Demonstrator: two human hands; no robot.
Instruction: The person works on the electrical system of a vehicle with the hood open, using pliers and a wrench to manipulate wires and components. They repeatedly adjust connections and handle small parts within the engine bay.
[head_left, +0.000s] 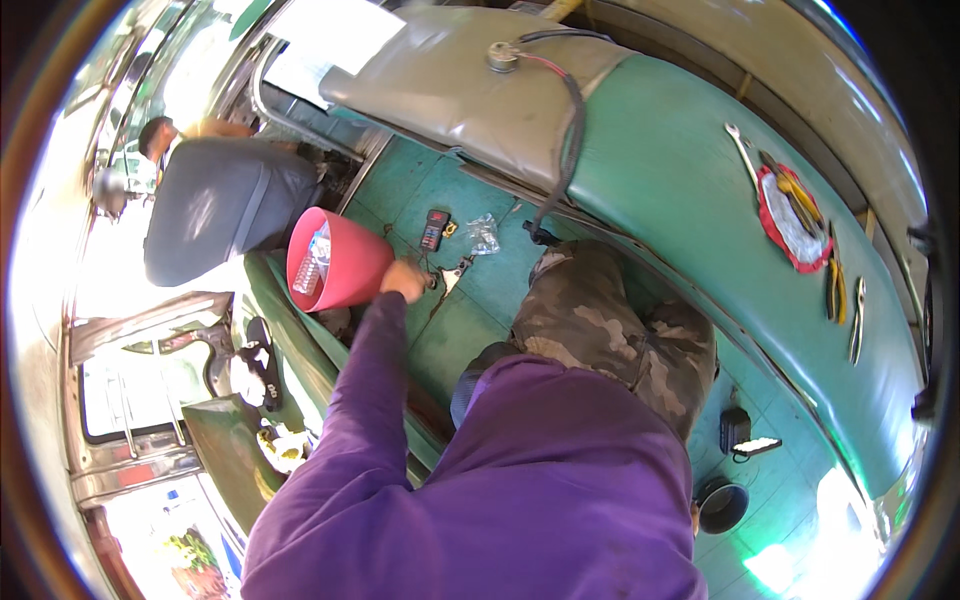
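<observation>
My left hand [403, 281] reaches out at the end of a purple sleeve, beside the lower end of a pink bucket [362, 262]. Its fingers look curled, and whatever they hold is hidden. Small metal parts [452, 277] lie on the floor just right of it. A clear plastic packet and a coil show inside the bucket's mouth. Of my right hand [694, 517] only a sliver of skin shows past my body, at the edge of a dark round cup [722, 505]; its fingers are hidden.
A dark multimeter [434, 230] and a clear plastic bag [484, 235] lie on the green floor [400, 180]. Pliers [836, 285], wrenches [857, 320] and a red-rimmed tray [795, 220] rest on the green bench [680, 150]. A cabled motor [503, 57] sits farther left. Beyond is a person [160, 140].
</observation>
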